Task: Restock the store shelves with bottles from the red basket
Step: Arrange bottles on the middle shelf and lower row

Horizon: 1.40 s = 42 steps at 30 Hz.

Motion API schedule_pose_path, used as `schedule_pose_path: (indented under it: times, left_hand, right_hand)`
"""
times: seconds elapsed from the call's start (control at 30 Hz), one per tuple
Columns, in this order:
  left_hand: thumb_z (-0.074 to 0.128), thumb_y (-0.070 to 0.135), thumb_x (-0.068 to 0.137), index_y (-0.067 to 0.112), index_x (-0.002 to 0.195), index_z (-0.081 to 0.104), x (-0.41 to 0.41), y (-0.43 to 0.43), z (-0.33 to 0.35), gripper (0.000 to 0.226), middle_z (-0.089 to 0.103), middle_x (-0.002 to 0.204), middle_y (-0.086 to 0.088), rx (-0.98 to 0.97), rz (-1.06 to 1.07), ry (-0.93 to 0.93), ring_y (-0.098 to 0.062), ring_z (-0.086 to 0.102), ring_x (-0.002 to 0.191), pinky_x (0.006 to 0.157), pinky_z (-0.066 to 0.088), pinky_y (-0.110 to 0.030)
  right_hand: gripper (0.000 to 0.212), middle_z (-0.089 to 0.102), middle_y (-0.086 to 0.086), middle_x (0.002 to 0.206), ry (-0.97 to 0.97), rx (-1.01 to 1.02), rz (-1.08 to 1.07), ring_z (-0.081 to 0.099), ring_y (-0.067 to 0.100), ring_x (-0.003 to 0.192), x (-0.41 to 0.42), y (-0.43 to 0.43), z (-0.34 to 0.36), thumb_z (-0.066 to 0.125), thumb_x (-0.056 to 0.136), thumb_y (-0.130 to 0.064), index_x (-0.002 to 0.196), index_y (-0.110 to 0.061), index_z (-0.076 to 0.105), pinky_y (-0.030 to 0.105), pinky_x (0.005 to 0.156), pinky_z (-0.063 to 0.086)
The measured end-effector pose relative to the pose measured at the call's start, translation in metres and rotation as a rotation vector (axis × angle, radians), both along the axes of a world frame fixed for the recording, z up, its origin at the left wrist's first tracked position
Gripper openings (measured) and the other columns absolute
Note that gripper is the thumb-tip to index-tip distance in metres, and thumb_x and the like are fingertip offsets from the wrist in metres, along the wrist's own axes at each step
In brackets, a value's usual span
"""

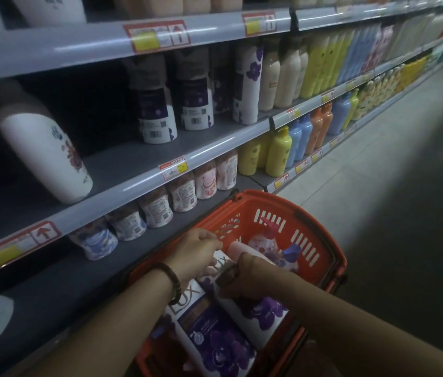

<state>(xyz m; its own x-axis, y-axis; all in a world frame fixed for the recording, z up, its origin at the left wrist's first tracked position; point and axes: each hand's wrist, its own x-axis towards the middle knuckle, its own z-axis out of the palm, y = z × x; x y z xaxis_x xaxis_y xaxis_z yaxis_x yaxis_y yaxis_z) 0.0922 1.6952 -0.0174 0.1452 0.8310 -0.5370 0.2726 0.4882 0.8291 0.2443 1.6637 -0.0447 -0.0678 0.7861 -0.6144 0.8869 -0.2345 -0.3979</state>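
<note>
Pickup step, head view. Right hand point(245, 278) fingers curl round the neck of a purple-flowered Lux bottle point(266, 314) lying in the red basket point(313, 224). Left hand point(198, 254) fingers seemingly pinch a second Lux bottle point(196, 297). Next move: lift clear, then stand it beside the matching bottles point(196, 104) on the middle shelf point(215, 148).

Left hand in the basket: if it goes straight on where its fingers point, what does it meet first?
Most likely the pink bottle lying just past the left hand's fingertips, then the pump bottle before the basket wall. Depth is hard to judge here.
</note>
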Motion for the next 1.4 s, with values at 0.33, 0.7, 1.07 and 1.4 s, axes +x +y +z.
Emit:
schedule_pose_path:
  times: [0.33, 0.7, 1.07, 1.4]
  left_hand:
    - [0.071, 0.034, 0.082, 0.031, 0.108, 0.064, -0.008, 0.028, 0.039, 0.028, 0.074, 0.107, -0.001, 0.230, 0.030, 0.053, -0.025, 0.075, 0.095, 0.086, 0.063, -0.055]
    - [0.071, 0.028, 0.078, 0.027, 0.107, 0.062, -0.015, 0.087, 0.094, 0.030, 0.073, 0.096, -0.003, 0.473, 0.097, 0.072, -0.023, 0.074, 0.089, 0.083, 0.060, -0.044]
    - [0.071, 0.019, 0.093, 0.030, 0.121, 0.056, 0.009, 0.180, 0.101, 0.034, 0.059, 0.108, 0.015, 0.791, 0.081, 0.168, -0.009, 0.061, 0.099, 0.085, 0.053, -0.030]
    - [0.069, 0.019, 0.095, 0.024, 0.157, 0.034, 0.025, 0.235, 0.073, 0.072, 0.037, 0.160, -0.003, 0.941, 0.130, 0.278, -0.020, 0.042, 0.144, 0.115, 0.039, -0.033]
  right_hand:
    - [0.051, 0.071, 0.008, 0.125, 0.290, 0.426, -0.272, 0.068, 0.011, 0.089, 0.001, 0.045, 0.048, 0.074, 0.096, -0.040, 0.138, -0.014, 0.061, 0.017, 0.067, 0.052]
    - [0.019, 0.076, -0.003, 0.087, 0.508, 0.708, -0.437, 0.070, 0.015, 0.074, 0.004, 0.114, 0.126, 0.076, 0.093, -0.030, 0.109, -0.021, 0.075, 0.031, 0.068, 0.054]
    - [0.016, 0.078, 0.005, 0.100, 0.771, 0.759, -0.604, 0.075, 0.029, 0.100, 0.004, 0.219, 0.114, 0.077, 0.091, -0.025, 0.106, -0.021, 0.075, 0.049, 0.090, 0.061]
    - [0.045, 0.075, 0.000, 0.115, 0.772, 0.899, -0.585, 0.072, 0.020, 0.106, 0.006, 0.289, 0.092, 0.079, 0.086, -0.033, 0.127, -0.019, 0.066, 0.052, 0.098, 0.060]
